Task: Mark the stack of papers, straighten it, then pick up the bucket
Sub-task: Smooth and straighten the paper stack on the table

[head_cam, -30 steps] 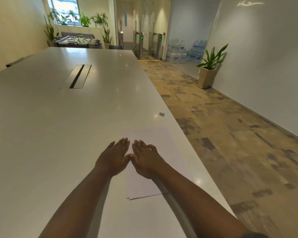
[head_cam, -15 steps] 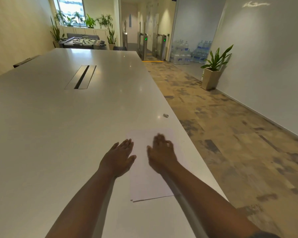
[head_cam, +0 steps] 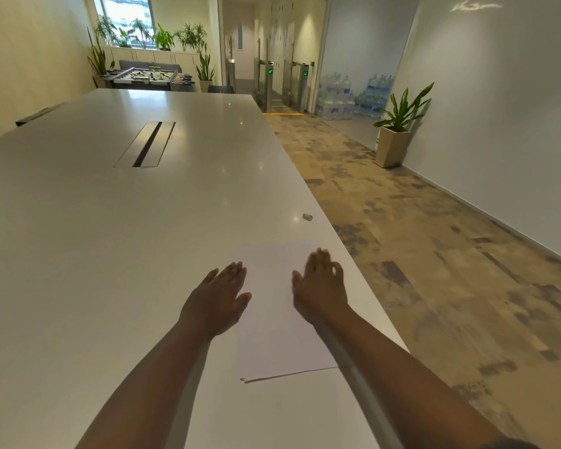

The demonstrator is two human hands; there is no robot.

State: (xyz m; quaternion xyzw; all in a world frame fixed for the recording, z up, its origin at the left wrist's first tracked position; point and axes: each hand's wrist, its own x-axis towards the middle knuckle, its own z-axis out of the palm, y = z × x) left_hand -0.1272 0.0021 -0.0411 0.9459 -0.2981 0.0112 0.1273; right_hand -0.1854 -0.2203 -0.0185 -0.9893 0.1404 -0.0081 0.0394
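A thin stack of white papers (head_cam: 274,325) lies flat near the right edge of the long white table (head_cam: 110,254). My left hand (head_cam: 217,296) rests palm down at the stack's left edge, fingers straight. My right hand (head_cam: 319,283) lies on the right part of the top sheet, fingers spread and slightly blurred. No bucket is in view.
A small grey object (head_cam: 307,217) lies on the table just beyond the papers, near the right edge. A cable slot (head_cam: 146,144) runs along the table's middle. To the right are patterned floor, a potted plant (head_cam: 397,131) and a white wall.
My hands, side by side and touching on the paper, have slid apart: the left toward the stack's left edge, the right toward its right side.
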